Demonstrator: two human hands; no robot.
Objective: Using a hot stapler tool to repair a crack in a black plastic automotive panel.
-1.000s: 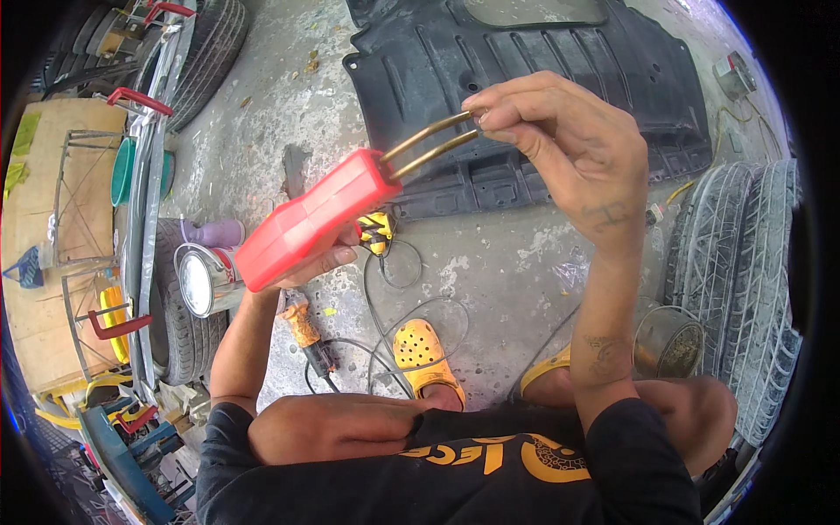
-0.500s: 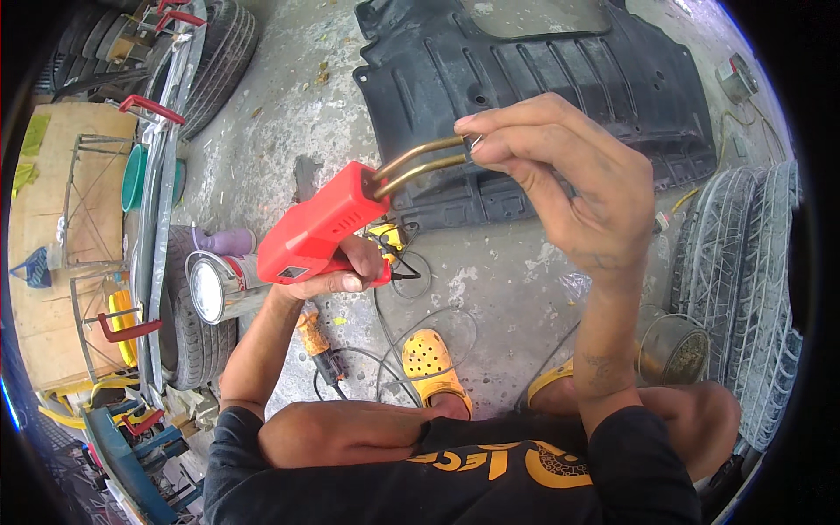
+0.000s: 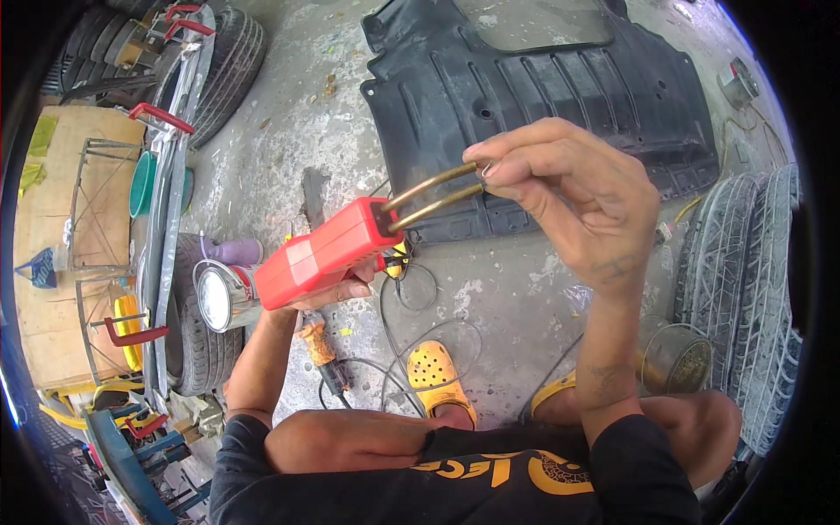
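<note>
My left hand is closed round the grip of a red hot stapler, a plastic-repair gun with two brass prongs reaching up to the right. The body hides most of the fingers. At the prong tips, the thumb and fingers of my right hand pinch a small thin wire staple. How far the staple sits in the prongs is hard to make out. Beyond both hands, a large black ribbed plastic undertray lies on the concrete floor, with holes and a big cutout.
An orange power tool and loose black cable lie near my yellow clog. Left are a paint can, a purple bottle and a clamped metal strip. Tyres and a metal bucket stand right.
The hot stapler has rolled in my left hand, turning its side face and prongs, which now sit slightly lower and farther right. My right hand has moved down a little with the staple.
</note>
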